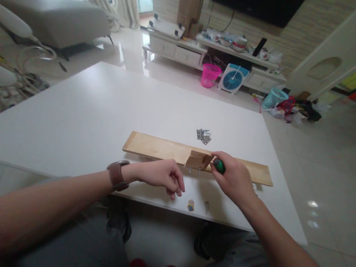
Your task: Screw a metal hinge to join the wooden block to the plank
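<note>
A long pale wooden board lies across the white table. On it, right of its middle, sits a short wooden block, with two screws sticking out of the near side. My right hand is closed round a screwdriver with a green and black handle, beside the block; its tip is hidden. Near the board's front edge, my left hand has its fingers curled and pinched together. Whatever they may hold is too small to make out.
Several metal hinges lie loosely beyond the board. A minion sticker and a small faint mark or object are near the front edge of the white table. A pink basket and a blue fan stand on the floor beyond.
</note>
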`<state>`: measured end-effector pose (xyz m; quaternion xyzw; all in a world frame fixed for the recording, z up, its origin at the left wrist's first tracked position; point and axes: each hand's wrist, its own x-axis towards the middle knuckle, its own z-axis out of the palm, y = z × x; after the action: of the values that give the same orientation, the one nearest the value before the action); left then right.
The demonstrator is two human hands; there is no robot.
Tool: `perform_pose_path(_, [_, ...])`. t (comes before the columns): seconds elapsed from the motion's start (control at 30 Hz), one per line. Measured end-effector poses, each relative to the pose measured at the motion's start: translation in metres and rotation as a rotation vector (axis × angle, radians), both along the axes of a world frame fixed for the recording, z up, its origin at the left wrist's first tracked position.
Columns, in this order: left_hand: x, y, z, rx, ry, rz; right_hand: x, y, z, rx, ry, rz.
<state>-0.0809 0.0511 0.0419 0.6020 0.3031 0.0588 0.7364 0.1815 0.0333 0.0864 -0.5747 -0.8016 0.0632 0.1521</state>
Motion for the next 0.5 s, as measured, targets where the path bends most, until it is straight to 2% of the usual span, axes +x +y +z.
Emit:
perform_pose_path(0.23, [0.0009, -0.0015, 0.0087, -0.009, -0.009, 0.018, -0.0005, -0.0031, 0.0041, -0.019, -0.030, 0.003])
perform_pose_path(0.37, [0.0014, -0.0016, 0.0084, -0.004, -0.029, 0.048, -0.0001, -0.0048, 0.0050, -0.026, -0.002, 0.006])
perform_pose_path(0.5, [0.0009, -0.0010, 0.0095, 0.009, -0.013, 0.019, -0.0003, -0.0067, 0.0080, -0.033, 0.020, 0.020])
